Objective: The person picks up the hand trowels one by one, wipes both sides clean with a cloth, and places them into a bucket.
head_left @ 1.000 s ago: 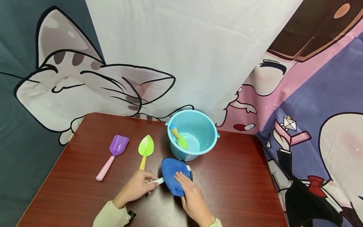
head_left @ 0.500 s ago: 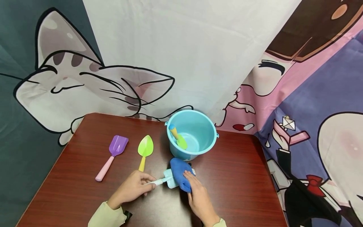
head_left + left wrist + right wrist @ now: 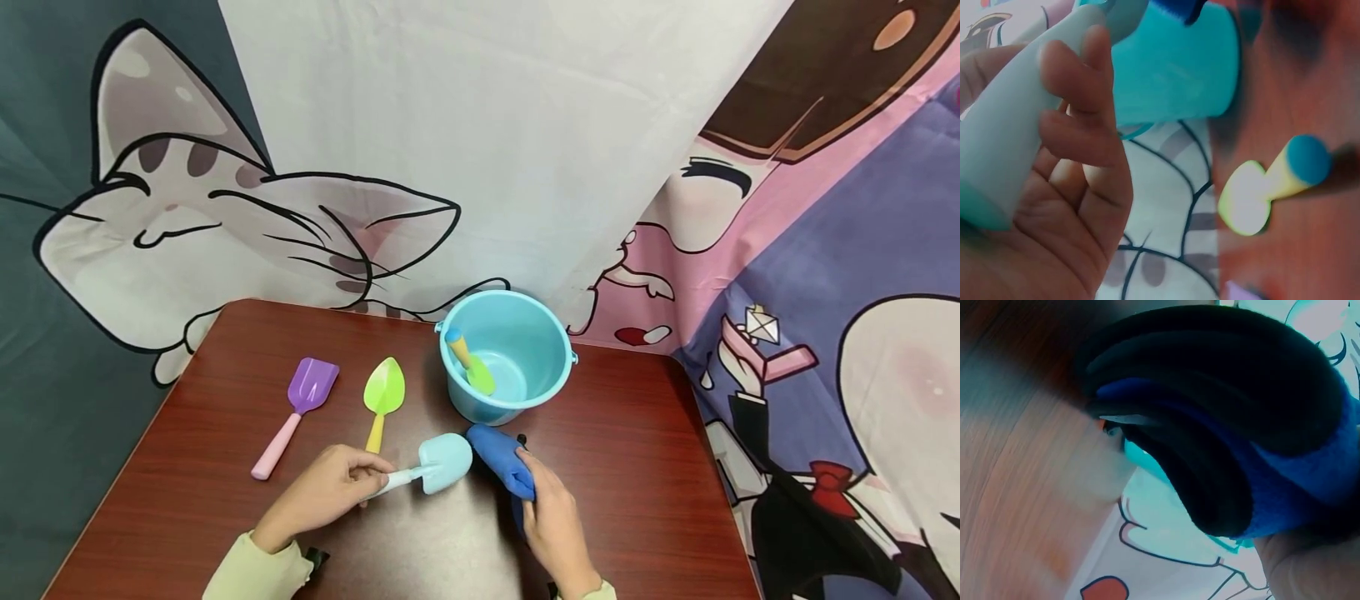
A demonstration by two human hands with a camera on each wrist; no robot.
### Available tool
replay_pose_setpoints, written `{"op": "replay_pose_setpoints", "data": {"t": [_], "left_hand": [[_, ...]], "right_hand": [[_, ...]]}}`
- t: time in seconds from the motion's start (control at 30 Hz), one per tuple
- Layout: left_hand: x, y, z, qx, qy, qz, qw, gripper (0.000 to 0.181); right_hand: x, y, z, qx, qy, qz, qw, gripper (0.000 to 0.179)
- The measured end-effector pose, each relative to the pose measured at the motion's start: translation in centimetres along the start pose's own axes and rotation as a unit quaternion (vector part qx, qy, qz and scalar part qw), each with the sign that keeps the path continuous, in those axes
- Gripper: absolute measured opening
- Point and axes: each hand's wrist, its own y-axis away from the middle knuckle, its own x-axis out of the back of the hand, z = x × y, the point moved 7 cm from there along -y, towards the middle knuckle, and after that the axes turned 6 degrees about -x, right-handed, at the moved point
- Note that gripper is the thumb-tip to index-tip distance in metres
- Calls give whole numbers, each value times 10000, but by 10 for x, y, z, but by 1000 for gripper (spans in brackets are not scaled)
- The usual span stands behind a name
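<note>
In the head view my left hand (image 3: 330,487) grips a toy shovel by its white handle, and its pale blue blade (image 3: 446,461) points right. The left wrist view shows the fingers curled round that handle (image 3: 1013,119). My right hand (image 3: 557,517) holds a folded blue cloth (image 3: 502,458) just right of the blade. Seen from the right wrist, the cloth is bunched, with thick black bands (image 3: 1210,381) along its folds. Behind both hands stands a light blue bucket (image 3: 480,408), with a small green-bladed shovel (image 3: 482,377) with a yellow handle inside.
Left of the bucket lies a green trowel (image 3: 385,387), its yellow handle running towards my left hand. A purple shovel (image 3: 311,385) with a pink handle lies further left on the brown table (image 3: 637,467). A printed curtain (image 3: 480,150) hangs behind the table.
The blue cloth has come off the pale blue blade to the right, leaving the blade bare. My left hand has drawn the shovel slightly left, while my right hand has moved right with the cloth.
</note>
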Motion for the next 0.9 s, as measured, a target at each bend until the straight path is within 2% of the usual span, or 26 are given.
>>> {"op": "replay_pose_setpoints", "data": {"t": [0.17,0.4,0.5,0.7,0.9], "left_hand": [[19,3,17,-259,-687,382,9966,16],[41,-2,45,-840,-824,647,9909,22],[49,-7,56,-996,-958,764,9875,23],[59,-22,79,-1086,-1265,883,9820,33],[59,-50,96,-1048,-1322,948,9811,36]], "right_hand": [[4,0,6,-163,-33,114,9998,55],[10,-1,9,-238,-109,280,9993,49],[11,-2,10,-284,-98,293,9991,47],[12,-2,11,-441,-80,251,9987,42],[9,0,13,-524,-122,171,9984,43]]}}
